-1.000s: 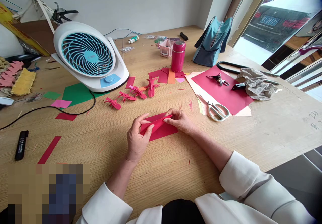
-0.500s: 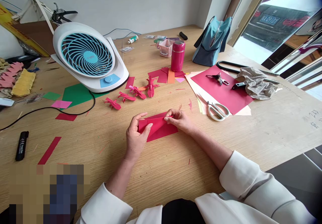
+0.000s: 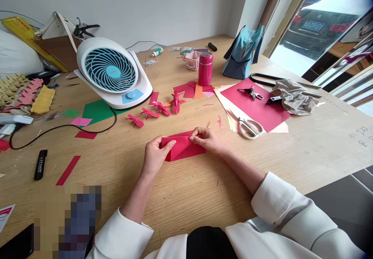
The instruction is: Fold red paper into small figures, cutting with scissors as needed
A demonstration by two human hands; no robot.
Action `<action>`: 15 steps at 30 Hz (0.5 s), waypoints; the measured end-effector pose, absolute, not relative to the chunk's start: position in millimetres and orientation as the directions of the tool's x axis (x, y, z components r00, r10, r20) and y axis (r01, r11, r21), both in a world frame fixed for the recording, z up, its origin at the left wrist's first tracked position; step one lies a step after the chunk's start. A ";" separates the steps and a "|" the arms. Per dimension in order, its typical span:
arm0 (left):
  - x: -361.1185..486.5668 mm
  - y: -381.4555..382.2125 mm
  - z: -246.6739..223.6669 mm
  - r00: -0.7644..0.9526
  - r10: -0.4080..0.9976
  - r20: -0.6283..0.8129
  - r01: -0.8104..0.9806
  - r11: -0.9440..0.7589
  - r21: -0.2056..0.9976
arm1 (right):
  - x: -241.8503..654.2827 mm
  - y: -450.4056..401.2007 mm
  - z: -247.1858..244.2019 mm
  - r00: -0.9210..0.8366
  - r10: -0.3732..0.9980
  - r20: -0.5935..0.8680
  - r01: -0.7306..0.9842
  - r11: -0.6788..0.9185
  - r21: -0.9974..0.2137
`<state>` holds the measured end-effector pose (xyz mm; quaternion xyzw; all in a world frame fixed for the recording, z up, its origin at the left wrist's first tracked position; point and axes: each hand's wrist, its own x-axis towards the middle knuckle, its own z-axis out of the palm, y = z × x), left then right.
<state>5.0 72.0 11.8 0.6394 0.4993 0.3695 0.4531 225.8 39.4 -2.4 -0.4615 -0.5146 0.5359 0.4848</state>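
A folded sheet of red paper (image 3: 185, 147) is held just over the wooden table, its flaps slightly raised. My left hand (image 3: 157, 152) pinches its left end, thumb on top and fingers behind. At the upper right edge, my right hand (image 3: 206, 139) grips the paper between thumb and fingers. Several small folded red paper figures (image 3: 164, 108) stand in a slanting row beyond my hands. White-handled scissors (image 3: 250, 129) lie to the right, partly over paper sheets.
A white fan (image 3: 112, 72) stands at the back left, its black cord curving over the table (image 3: 186, 197). Red sheets (image 3: 256, 103) with keys, a pink flask (image 3: 205, 68) and a blue bag (image 3: 243, 53) are farther back. A black marker (image 3: 40, 165) lies left.
The view has turned slightly left. My left thumb and fingers have shifted a little on the paper's left end, where a folded flap shows more. My right hand keeps its pinch.
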 end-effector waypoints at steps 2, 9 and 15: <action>3.3 67.9 15.1 0.217 0.976 0.019 0.326 -0.091 0.941 | 225.6 36.2 -5.2 -0.125 0.992 0.019 -0.009 0.018 -1.000; 5.4 44.1 17.6 0.224 0.974 0.041 0.406 -0.131 0.905 | 229.6 7.5 -2.4 -0.133 0.990 0.051 0.206 0.078 -0.976; 7.2 32.4 15.8 0.252 0.965 0.066 0.442 -0.176 0.879 | 230.4 -15.3 3.6 -0.112 0.991 0.079 0.269 0.106 -0.957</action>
